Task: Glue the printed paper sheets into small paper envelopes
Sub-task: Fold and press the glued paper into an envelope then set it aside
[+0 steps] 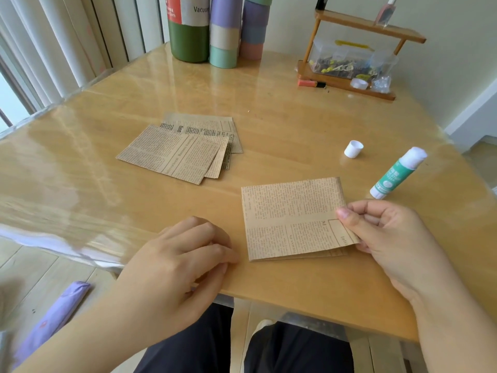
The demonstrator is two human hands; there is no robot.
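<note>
Folded sheet (pixel 293 219): we see newsprint-patterned kraft paper lying on the wooden table (pixel 269 130), at 5 o'clock of centre
Right hand (pixel 387 232): pinches the sheet's right edge, thumb on top
Left hand (pixel 185 254): fingers loosely curled, grasping nothing; rests just at 9 o'clock of the sheet
Finished stack (pixel 183 149): at 11 o'clock
Glue stick (pixel 398 172): uncapped, lying at 2 o'clock; white cap (pixel 353 148) near it

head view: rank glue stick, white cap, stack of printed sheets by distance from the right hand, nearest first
1. Glue stick, uncapped, lying just beyond the right hand.
2. White cap, farther back, left of the stick.
3. Stack of printed sheets, far across to the left.
</note>
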